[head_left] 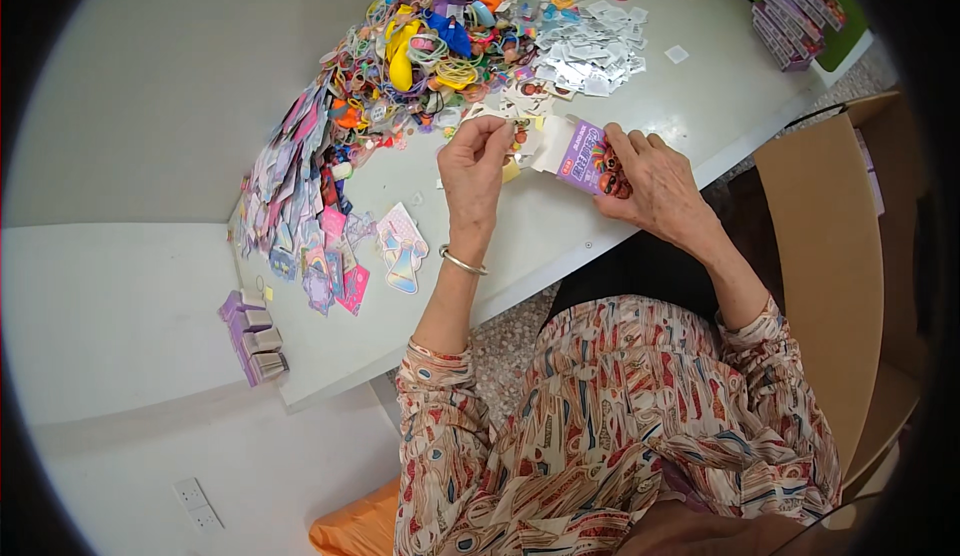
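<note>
Right fingers (pixel 622 143) partly hide the printed purple box (pixel 577 153).

Your blouse (pixel 625 426) shows a cream ground printed with red, blue and brown teardrops and streaks, its sleeves (pixel 436 391) creased, and a silver-toned bangle (pixel 463 265) circles your left wrist (pixel 469 243).

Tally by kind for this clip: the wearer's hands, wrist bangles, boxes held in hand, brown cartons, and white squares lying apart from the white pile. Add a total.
Hands: 2 (left hand, right hand)
Bangle: 1
Purple box in hand: 1
Brown carton: 1
Lone white square: 1
Total: 6
</note>
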Motion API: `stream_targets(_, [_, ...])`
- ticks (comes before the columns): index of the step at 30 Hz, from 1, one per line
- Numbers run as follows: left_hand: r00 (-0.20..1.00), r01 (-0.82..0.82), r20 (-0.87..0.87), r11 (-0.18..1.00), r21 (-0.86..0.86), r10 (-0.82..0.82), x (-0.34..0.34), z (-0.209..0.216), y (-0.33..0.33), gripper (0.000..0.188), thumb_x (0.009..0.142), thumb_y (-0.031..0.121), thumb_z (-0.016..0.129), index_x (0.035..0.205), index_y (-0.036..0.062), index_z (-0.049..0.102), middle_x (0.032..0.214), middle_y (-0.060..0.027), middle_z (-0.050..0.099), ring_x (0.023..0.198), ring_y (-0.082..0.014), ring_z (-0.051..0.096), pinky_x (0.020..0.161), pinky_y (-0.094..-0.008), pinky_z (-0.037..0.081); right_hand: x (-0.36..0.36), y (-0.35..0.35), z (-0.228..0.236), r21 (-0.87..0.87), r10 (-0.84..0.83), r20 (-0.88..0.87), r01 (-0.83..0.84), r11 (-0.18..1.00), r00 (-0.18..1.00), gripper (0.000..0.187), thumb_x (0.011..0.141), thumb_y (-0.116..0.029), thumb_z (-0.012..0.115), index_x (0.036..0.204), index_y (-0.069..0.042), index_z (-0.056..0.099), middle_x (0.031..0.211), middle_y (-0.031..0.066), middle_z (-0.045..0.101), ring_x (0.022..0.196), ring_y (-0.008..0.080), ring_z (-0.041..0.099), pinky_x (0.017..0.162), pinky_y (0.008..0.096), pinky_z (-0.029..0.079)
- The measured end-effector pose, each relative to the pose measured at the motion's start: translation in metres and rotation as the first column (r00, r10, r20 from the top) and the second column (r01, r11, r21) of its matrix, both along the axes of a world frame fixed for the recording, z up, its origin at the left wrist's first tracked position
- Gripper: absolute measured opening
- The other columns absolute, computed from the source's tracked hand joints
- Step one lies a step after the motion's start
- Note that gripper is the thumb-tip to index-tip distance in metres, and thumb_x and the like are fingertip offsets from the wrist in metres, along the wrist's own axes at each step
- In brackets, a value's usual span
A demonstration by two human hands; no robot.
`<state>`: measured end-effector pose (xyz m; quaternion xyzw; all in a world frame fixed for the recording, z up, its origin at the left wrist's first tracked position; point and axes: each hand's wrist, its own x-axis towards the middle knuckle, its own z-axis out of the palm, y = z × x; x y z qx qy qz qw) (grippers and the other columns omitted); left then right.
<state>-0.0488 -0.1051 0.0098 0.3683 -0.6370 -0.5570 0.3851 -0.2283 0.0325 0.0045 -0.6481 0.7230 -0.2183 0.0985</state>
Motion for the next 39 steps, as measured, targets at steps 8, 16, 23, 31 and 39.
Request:
stream_targets(8, [0.987,0.104,0.141,0.981,-0.167,-0.08,-0.012,0.004,0.003,0.017,0.09,0.005,0.061,0.106,-0.0015,0.064,0.088,-0.0014,0.065,0.073,-0.0053,0.061,0.063,-0.0201,0.047,0.0,-0.002,0.003,0.009,-0.004,0.052,0.003,1.0,0.999,0.076,0.07,-0.032,0.072,0.129,0.002,0.038,0.094,0.0205,0.058,0.088,0.0359,0.057,0.076,0.0424,0.048])
stream_targets(16, [1.0,0.02,0.015,0.995,-0.097,-0.019,-0.017,0.007,-0.038,0.019,0.089,0.008,0.063,0.105,-0.0016,0.066,0.091,-0.0021,0.067,0.078,-0.0077,0.061,0.069,-0.0219,0.049,-0.025,0.02,-0.002,-0.099,-0.08,0.249,0.108,0.989,0.965,0.077,0.071,-0.031,0.073,0.13,0.004,0.038,0.104,0.0228,0.057,0.095,0.0372,0.057,0.083,0.0423,0.048])
stream_targets(23, [0.93,0.323,0.359,0.649,-0.689,-0.082,-0.118,-0.006,-0.032,0.02,0.085,0.017,0.066,0.094,-0.0012,0.069,0.097,-0.0134,0.069,0.092,-0.0264,0.064,0.086,-0.0338,0.046,-0.07,0.059,-0.011,-0.3,-0.415,0.286,0.492,0.817,0.864,0.074,0.074,-0.029,0.075,0.129,0.007,0.042,0.109,0.0218,0.06,0.096,0.0295,0.062,0.085,0.0361,0.049])
stream_targets(31, [0.872,0.335,0.475,0.569,-0.751,0.115,-0.252,-0.057,-0.011,0.02,0.076,0.024,0.07,0.083,0.0049,0.068,0.091,-0.0127,0.065,0.092,-0.035,0.052,0.079,-0.0464,0.04,-0.101,0.077,-0.005,-0.346,-0.629,0.304,0.698,0.627,0.716,0.071,0.074,-0.029,0.076,0.129,0.004,0.045,0.106,0.0162,0.061,0.088,0.0239,0.061,0.079,0.0326,0.05])
stream_targets(39, [0.841,0.263,0.494,0.633,-0.728,0.219,-0.276,-0.058,-0.043,0.015,0.077,0.025,0.067,0.082,0.0105,0.07,0.09,-0.0111,0.065,0.095,-0.0361,0.054,0.078,-0.0517,0.041,-0.104,0.073,-0.013,-0.221,-0.643,0.389,0.745,0.63,0.659,0.079,0.073,-0.034,0.076,0.13,0.008,0.043,0.111,0.0197,0.06,0.094,0.0284,0.061,0.084,0.0353,0.049])
